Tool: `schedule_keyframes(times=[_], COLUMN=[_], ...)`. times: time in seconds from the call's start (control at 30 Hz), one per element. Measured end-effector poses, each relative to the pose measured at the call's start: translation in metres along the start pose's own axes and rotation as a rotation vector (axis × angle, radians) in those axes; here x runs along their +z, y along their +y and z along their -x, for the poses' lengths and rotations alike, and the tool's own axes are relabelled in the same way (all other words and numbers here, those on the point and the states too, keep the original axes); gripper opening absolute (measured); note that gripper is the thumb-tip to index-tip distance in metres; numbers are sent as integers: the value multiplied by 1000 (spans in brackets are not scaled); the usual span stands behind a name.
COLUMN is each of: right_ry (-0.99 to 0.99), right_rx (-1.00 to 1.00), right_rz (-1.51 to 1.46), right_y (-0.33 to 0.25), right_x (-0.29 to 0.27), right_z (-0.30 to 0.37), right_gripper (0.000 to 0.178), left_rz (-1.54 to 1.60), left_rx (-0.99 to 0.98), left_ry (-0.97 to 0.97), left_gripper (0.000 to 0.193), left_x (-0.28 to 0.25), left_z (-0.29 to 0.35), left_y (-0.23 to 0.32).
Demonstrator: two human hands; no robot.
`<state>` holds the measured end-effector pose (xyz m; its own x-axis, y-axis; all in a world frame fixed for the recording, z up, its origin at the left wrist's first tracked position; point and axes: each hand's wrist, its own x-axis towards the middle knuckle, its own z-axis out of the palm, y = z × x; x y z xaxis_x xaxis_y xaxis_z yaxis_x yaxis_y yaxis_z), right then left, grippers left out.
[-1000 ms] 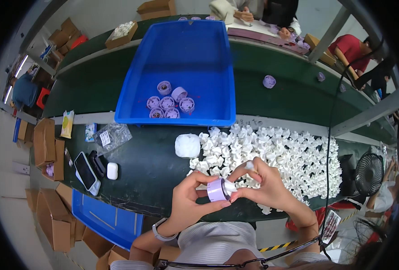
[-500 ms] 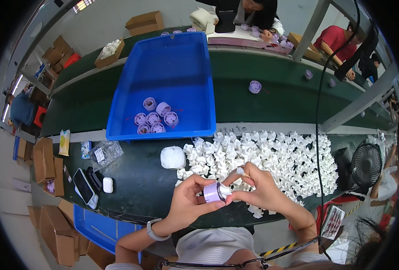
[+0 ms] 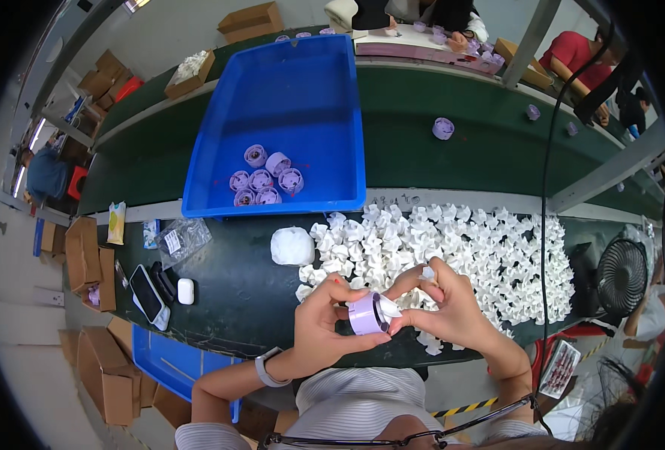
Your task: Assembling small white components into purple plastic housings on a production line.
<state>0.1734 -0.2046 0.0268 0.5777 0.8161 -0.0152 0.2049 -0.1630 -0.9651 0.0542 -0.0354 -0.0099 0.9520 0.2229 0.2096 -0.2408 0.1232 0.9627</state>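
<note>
Got my left hand wrapped round a purple cup, right hand pinching the white piece at its mouth; loads of white folded bits cover the tabletop just past my hands.

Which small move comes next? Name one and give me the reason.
Probably, the right hand should press the white piece a little further into the purple cup: the piece sticks out of the cup's open end, the right thumb is right by it, and the left hand grips the cup's side.
</note>
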Motion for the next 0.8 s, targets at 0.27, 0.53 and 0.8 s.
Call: schedule_keyframes(times=[0.27, 0.53, 0.8], right_ry=[-92, 222, 388], right_rx=[-96, -292, -105], right_rz=[116, -268, -288], right_y=[-5, 26, 59], right_x=[3, 0, -1], right_z=[1, -13, -33], right_gripper=[53, 47, 33], left_rz=[203, -301, -1174], left_rx=[-264, -51, 256], left_ry=[-102, -225, -498], left_gripper=[42, 39, 36], left_x=[-2, -6, -3], left_z=[-2, -79, -260], left_y=[10, 29, -53])
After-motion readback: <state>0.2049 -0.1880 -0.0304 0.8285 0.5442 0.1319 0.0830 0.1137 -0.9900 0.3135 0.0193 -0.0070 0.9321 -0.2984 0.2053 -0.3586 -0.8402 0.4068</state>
